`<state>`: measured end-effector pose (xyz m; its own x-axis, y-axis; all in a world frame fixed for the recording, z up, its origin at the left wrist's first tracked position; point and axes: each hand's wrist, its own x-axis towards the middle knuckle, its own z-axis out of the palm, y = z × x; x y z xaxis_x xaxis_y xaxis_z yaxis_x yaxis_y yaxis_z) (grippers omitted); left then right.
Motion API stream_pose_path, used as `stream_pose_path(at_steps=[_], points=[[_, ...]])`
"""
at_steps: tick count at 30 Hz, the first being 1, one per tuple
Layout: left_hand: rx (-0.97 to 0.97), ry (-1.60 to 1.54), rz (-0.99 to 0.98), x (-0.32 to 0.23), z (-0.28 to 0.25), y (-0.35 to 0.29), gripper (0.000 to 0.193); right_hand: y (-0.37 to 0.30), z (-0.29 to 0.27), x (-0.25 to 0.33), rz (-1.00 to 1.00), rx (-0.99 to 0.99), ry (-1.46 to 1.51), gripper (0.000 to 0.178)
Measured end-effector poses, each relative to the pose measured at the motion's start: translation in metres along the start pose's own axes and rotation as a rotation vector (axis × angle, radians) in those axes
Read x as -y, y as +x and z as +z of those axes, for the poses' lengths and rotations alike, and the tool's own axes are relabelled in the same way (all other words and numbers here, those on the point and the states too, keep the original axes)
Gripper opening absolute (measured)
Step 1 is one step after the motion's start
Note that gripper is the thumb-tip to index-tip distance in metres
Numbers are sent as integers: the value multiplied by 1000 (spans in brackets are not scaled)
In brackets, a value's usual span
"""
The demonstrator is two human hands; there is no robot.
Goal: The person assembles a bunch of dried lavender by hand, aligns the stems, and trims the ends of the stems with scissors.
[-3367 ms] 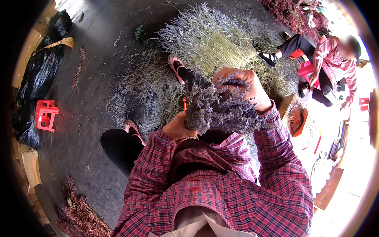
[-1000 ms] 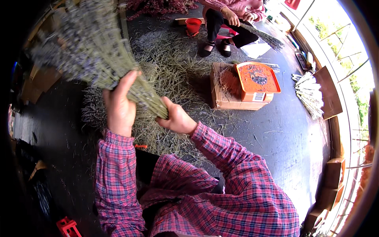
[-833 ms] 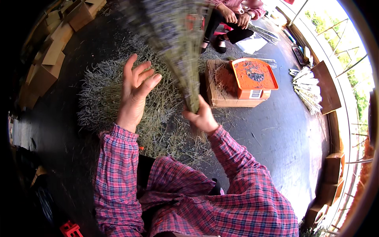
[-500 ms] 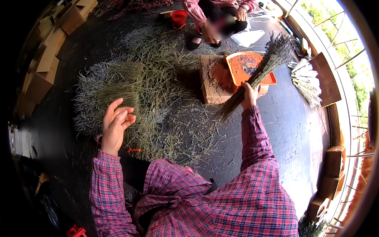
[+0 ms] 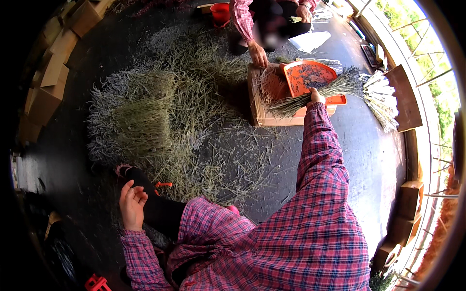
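Observation:
My right hand [image 5: 316, 96], arm stretched forward, is closed around a bundle of dried lavender [image 5: 343, 84]. The bundle lies nearly level over the front of an orange scoop-shaped tray [image 5: 294, 76], its flower heads to the right and cut stems to the left. Dark loose bits cover the tray, which rests on a cardboard box [image 5: 272, 119]. Near my bent leg, my left hand [image 5: 132, 206] hangs in the air with fingers loosely bent and apart, holding nothing. Beyond it a large pile of lavender [image 5: 141, 116] lies on the dark floor.
Across from me a person reaches one hand [image 5: 258, 54] to the box's far edge; the other holds a small bunch of stems. A red bucket [image 5: 221, 13] stands behind. Pale wrapped bundles [image 5: 381, 99] lie at right. Cardboard boxes [image 5: 48, 97] line the left. Loose stems [image 5: 233, 160] litter the floor.
My right hand has swung the lavender bundle from a steep slant to nearly level, heads toward the right. My left hand has drawn back toward me. The other person's hand has moved to the box.

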<state>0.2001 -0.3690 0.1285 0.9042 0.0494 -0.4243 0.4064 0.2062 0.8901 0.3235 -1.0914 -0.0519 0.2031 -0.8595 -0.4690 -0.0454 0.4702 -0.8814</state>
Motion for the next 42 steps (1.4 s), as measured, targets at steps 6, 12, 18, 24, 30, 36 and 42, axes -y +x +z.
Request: stream_pose_path(at_steps=[6,12,18,24,30,36,42], points=[[-19,-105,28,10,-12,-1,40,45,4,-9,-103,-135,-328,52],[-76,-153,23,26,-32,-11,40,-17,31,-2,-146,-330,-783,74],[-58,-210,34,27,-39,-10,38,55,13,-2,-192,-294,-825,71],[-43,-274,34,29,-46,-10,36,73,10,-4,-255,-175,-685,59],[-27,-303,38,30,-46,-8,35,52,4,11,-254,-156,-582,48],[9,-335,47,33,-50,-13,35,35,-11,33,-268,-122,-434,39],[-6,-398,73,45,-67,-31,33,22,-54,29,-251,71,-224,35]])
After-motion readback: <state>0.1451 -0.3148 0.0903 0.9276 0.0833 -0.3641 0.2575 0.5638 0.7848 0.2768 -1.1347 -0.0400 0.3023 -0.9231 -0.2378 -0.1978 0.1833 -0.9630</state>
